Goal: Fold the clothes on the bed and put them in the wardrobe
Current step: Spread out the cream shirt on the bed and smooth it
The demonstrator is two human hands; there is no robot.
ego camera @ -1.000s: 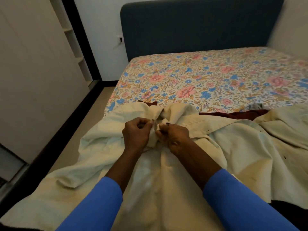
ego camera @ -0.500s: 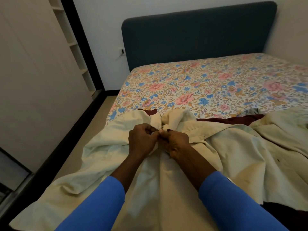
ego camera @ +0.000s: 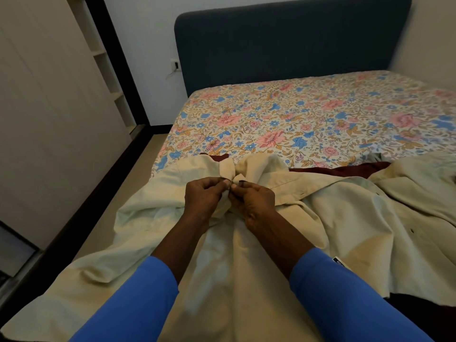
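Observation:
A cream shirt (ego camera: 333,218) lies spread over the near end of the bed (ego camera: 283,114), which has a floral sheet. My left hand (ego camera: 203,196) and my right hand (ego camera: 254,199) meet at the shirt's collar, each pinching an edge of the fabric just below the collar, fingertips almost touching. A dark maroon garment (ego camera: 340,170) lies under the shirt and shows beyond it. Another cream garment (ego camera: 419,183) is bunched at the right.
The wardrobe's pale doors (ego camera: 49,124) run along the left wall, with open shelves (ego camera: 108,77) at their far end. A narrow strip of floor (ego camera: 116,208) separates bed and wardrobe. A dark blue headboard (ego camera: 291,43) stands at the back.
My hands have closed together at the collar, fingertips now nearly touching. The view has tilted up slightly, showing more of the headboard.

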